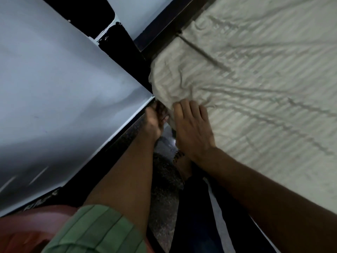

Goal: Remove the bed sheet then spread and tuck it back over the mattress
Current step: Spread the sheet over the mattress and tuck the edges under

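Both hands meet at the bed sheet corner: left hand grips its edge, right hand presses flat.

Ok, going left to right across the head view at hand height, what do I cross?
Pale wall → left hand gripping the sheet edge down in the gap → right hand resting on the mattress corner → striped bed sheet spread over the mattress.

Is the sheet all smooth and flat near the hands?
No, the sheet is bunched and creased at the corner where the right hand rests on it.
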A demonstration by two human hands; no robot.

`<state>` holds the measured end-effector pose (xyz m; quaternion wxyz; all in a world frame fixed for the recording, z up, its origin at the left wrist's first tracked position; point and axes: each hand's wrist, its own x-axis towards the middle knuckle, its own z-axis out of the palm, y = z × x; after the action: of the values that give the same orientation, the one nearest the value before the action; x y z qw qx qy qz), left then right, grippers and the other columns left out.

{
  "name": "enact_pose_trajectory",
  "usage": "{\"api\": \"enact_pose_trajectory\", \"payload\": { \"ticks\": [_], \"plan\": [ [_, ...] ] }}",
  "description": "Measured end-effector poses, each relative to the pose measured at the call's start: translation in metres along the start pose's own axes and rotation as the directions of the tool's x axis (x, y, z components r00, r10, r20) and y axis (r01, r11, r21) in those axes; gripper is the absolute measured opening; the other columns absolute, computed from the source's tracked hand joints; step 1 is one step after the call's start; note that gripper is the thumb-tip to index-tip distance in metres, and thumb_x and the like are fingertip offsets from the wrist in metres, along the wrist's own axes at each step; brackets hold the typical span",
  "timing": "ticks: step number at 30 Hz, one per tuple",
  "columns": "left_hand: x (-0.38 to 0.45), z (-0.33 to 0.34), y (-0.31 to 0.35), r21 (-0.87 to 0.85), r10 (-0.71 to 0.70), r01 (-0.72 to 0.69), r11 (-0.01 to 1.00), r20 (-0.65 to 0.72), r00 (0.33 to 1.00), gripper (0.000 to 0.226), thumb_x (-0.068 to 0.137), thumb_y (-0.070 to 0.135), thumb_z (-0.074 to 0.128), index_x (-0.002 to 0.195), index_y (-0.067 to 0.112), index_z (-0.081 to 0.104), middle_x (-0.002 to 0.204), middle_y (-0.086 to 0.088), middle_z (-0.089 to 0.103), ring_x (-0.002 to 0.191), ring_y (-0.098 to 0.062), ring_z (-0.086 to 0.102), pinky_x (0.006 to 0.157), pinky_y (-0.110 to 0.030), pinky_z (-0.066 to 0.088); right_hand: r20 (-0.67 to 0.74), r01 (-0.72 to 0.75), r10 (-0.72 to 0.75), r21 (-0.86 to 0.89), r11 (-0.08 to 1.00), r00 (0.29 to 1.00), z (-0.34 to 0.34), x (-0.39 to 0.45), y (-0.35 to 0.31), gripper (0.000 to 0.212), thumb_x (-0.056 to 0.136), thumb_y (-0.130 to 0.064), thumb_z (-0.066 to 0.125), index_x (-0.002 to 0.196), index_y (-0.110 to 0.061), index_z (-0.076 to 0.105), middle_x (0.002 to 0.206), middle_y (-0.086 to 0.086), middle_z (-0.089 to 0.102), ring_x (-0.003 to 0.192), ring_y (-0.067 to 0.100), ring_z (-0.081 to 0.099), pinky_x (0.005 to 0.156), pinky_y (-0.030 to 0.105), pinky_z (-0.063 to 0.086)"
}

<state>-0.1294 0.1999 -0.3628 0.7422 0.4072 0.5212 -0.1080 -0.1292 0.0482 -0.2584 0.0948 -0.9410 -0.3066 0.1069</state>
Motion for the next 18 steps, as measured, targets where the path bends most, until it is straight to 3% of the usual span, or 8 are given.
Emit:
{"api": "enact_pose_trajectory", "payload": {
  "ticks": [3, 5, 7, 10, 13, 15, 16, 18],
  "plan": [
    [0.005, 0.015, 0.004, -0.06, 0.035, -0.033, 0.998, 0.035, 0.999, 0.048, 0.105, 0.043, 0.034, 0.125, 0.014, 0.068, 0.125, -0.011, 0.071, 0.119, -0.03, 0.065, 0.11, -0.043, 0.047, 0.042, 0.078, -0.077, -0.029, 0.997, 0.996, 0.018, -0.045, -0.001, 0.078, 0.09, -0.033, 0.05, 0.158, -0.002, 0.027, 0.163, 0.02, 0.029, 0.149, 0.039, 0.031, 0.119, 0.053, 0.029],
    [0.015, 0.016, -0.002, -0.061, 0.027, -0.025, 0.998, 0.029, 0.999, 0.056, 0.103, 0.051, 0.034, 0.13, 0.014, 0.066, 0.129, -0.012, 0.07, 0.124, -0.032, 0.062, 0.115, -0.046, 0.042, 0.006, 0.139, -0.139, -0.037, 0.99, 0.99, 0.035, -0.069, 0.002, 0.079, 0.097, -0.029, 0.056, 0.161, 0.0, 0.02, 0.169, 0.02, 0.014, 0.157, 0.037, 0.015, 0.122, 0.054, 0.025],
    [0.03, 0.012, -0.009, -0.076, 0.022, -0.024, 0.997, -0.027, 0.999, 0.058, 0.103, 0.051, 0.033, 0.136, 0.014, 0.064, 0.133, -0.014, 0.067, 0.127, -0.036, 0.06, 0.115, -0.052, 0.042, -0.001, 0.198, -0.198, -0.018, 0.98, 0.98, 0.05, -0.08, 0.005, 0.075, 0.098, -0.026, 0.057, 0.16, 0.001, 0.024, 0.169, 0.019, 0.015, 0.157, 0.036, 0.013, 0.123, 0.054, 0.024],
    [0.028, 0.016, -0.006, -0.155, 0.015, -0.018, 0.988, -0.017, 1.0, 0.051, 0.109, 0.047, 0.029, 0.131, 0.016, 0.064, 0.14, -0.014, 0.06, 0.117, -0.031, 0.063, 0.094, -0.043, 0.055, 0.054, 0.219, -0.227, 0.124, 0.968, 0.972, 0.072, -0.086, 0.002, 0.074, 0.093, -0.02, 0.058, 0.158, 0.002, 0.029, 0.167, 0.02, 0.023, 0.156, 0.035, 0.019, 0.127, 0.048, 0.017],
    [0.034, 0.015, 0.005, -0.179, -0.009, 0.019, 0.984, 0.055, 0.998, 0.053, 0.109, 0.044, 0.027, 0.143, 0.017, 0.056, 0.135, -0.007, 0.062, 0.104, -0.026, 0.065, 0.073, -0.034, 0.054, 0.189, -0.076, 0.01, 0.343, 0.936, 0.982, 0.094, -0.093, -0.011, 0.08, 0.085, -0.015, 0.063, 0.158, -0.004, 0.032, 0.164, 0.015, 0.033, 0.153, 0.03, 0.03, 0.128, 0.037, 0.017],
    [0.03, 0.02, 0.013, -0.168, 0.021, -0.01, 0.986, 0.065, 0.998, 0.052, 0.108, 0.04, 0.029, 0.151, 0.018, 0.048, 0.121, -0.006, 0.071, 0.106, -0.028, 0.066, 0.074, -0.031, 0.056, 0.291, -0.306, 0.175, 0.504, 0.808, 0.941, 0.109, -0.092, -0.019, 0.083, 0.081, -0.022, 0.056, 0.159, -0.01, 0.032, 0.161, 0.01, 0.039, 0.15, 0.025, 0.034, 0.126, 0.037, 0.024],
    [0.029, 0.022, 0.014, -0.149, 0.021, -0.014, 0.989, 0.045, 0.999, 0.05, 0.107, 0.039, 0.031, 0.15, 0.021, 0.049, 0.116, -0.008, 0.074, 0.108, -0.032, 0.067, 0.081, -0.031, 0.058, 0.342, -0.411, 0.243, 0.608, 0.68, 0.908, 0.117, -0.088, -0.022, 0.084, 0.079, -0.028, 0.051, 0.16, -0.015, 0.031, 0.16, 0.007, 0.041, 0.15, 0.022, 0.035, 0.124, 0.04, 0.028],
    [0.027, 0.022, 0.009, -0.153, -0.039, 0.044, 0.987, 0.033, 0.999, 0.044, 0.107, 0.037, 0.034, 0.141, 0.023, 0.058, 0.125, -0.01, 0.07, 0.115, -0.036, 0.067, 0.094, -0.029, 0.055, 0.433, -0.537, 0.329, 0.754, 0.378, 0.84, 0.137, -0.077, -0.024, 0.085, 0.076, -0.033, 0.047, 0.16, -0.028, 0.031, 0.155, -0.002, 0.049, 0.144, 0.018, 0.045, 0.118, 0.046, 0.038]
  ]
}}
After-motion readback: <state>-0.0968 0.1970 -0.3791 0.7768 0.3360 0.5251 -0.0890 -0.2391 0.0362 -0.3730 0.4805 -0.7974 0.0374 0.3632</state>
